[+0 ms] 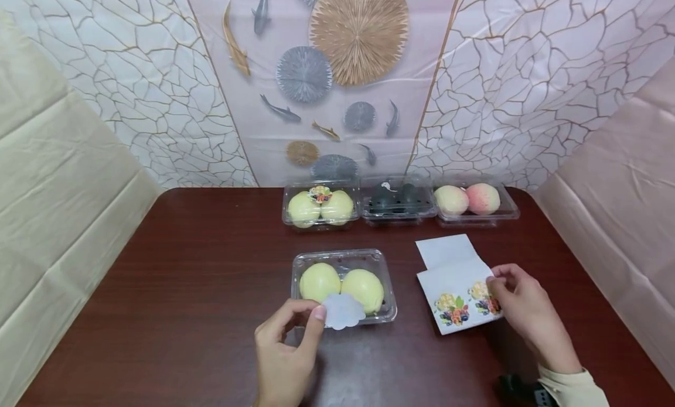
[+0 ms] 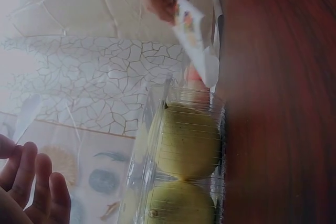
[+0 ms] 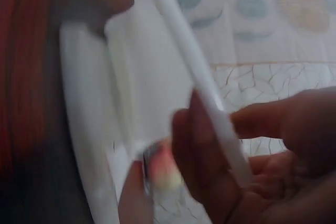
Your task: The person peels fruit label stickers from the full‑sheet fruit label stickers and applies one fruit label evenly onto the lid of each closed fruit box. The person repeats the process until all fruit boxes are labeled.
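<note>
Your left hand is nearest; thumb and finger pinch a white scalloped sticker by its left edge, blank face toward the head camera. Sticker hangs in the air over the near side of the clear box with two pale yellow-green fruits; left wrist view shows it apart from the box. Your right hand pinches the right edge of a white sheet with two fruit prints, tilted up off the desk.

Watch out: blank face is probably the glue side, so it could cling to your thumb, or fold on itself if your grip twists. Lower it unflipped and the print likely lands facing down. Neither hand steadies the box, so a one-sided press could slide it. Letting the sticker droop may catch the rim first and crease it. Squeezing the sheet hard could bend the remaining prints.
</note>
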Tool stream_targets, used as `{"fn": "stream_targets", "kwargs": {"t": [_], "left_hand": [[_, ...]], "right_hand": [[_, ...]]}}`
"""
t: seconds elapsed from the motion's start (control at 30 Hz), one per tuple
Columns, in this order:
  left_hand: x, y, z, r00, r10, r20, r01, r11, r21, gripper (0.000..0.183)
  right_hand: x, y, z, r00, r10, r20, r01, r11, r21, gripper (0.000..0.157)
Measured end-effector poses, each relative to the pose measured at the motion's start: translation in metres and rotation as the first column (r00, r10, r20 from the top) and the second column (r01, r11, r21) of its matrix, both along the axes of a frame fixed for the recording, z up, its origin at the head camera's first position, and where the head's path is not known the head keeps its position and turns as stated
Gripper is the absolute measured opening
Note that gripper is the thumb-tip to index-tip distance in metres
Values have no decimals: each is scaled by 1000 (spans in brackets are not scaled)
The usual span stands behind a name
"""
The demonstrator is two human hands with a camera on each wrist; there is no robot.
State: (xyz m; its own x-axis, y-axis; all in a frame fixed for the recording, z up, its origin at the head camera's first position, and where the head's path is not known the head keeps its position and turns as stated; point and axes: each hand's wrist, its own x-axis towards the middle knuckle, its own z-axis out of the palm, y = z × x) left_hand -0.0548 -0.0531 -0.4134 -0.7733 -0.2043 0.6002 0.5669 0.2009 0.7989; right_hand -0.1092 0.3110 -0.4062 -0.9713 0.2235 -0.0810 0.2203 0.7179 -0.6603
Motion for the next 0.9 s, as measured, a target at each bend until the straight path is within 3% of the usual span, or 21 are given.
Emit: {"fn": "stream_targets", "kwargs": {"t": [0.13, 0.2, 0.27, 0.37, 0.43, 0.47, 0.53, 0.6, 0.67, 0.7, 0.73, 0.77, 0.83, 0.9], "left_hand": [[1, -2, -2, 1000, 10, 8, -10, 1000, -7, 18], [1, -3, -3, 1000, 18, 17, -18, 1000, -12, 17], [0, -3, -3, 999, 27, 31, -26, 999, -21, 17], [-2, -4, -3, 997, 37, 72, -34, 999, -39, 17], [-5, -3, -4, 995, 39, 87, -34, 998, -57, 17], [-6, -3, -4, 995, 40, 91, -34, 997, -67, 18], [-8, -3, -6, 997, 40, 68, -34, 996, -81, 18], [-10, -3, -8, 999, 44, -2, -44, 994, -95, 18], [-13, -4, -8, 991, 46, -124, -61, 991, -117, 16], [-14, -4, -7, 976, 44, -213, -75, 987, -139, 14], [-16, -4, -6, 950, 42, -310, -99, 980, -170, 9], [-18, -4, -3, 910, 38, -413, -135, 969, -208, 5], [-21, -3, 3, 806, 6, -591, -210, 938, -276, 9], [-24, -3, 9, 700, -48, -713, -276, 902, -332, 18]], "right_hand": [[-3, 2, -5, 996, 23, 83, -35, 990, 134, 30], [-3, -2, -7, 997, 30, 72, -43, 982, 185, 33], [0, -8, -7, 1000, 13, 12, -15, 972, 236, 37], [8, -24, 3, 986, -4, -166, 50, 960, 275, 40], [19, -42, 15, 948, 19, -318, 60, 970, 235, 34], [27, -53, 21, 922, 50, -384, 27, 981, 193, 28], [43, -79, 31, 854, 156, -497, -118, 987, 108, 22], [57, -108, 34, 767, 281, -577, -324, 946, 31, 27], [68, -135, 33, 719, 366, -590, -501, 862, -76, 31], [71, -147, 30, 708, 392, -587, -561, 818, -130, 31], [73, -157, 27, 713, 401, -575, -594, 782, -190, 28], [74, -166, 24, 729, 395, -559, -602, 759, -248, 24], [75, -179, 19, 807, 336, -485, -544, 743, -391, 16], [75, -186, 15, 872, 255, -417, -450, 753, -481, 12]]}}
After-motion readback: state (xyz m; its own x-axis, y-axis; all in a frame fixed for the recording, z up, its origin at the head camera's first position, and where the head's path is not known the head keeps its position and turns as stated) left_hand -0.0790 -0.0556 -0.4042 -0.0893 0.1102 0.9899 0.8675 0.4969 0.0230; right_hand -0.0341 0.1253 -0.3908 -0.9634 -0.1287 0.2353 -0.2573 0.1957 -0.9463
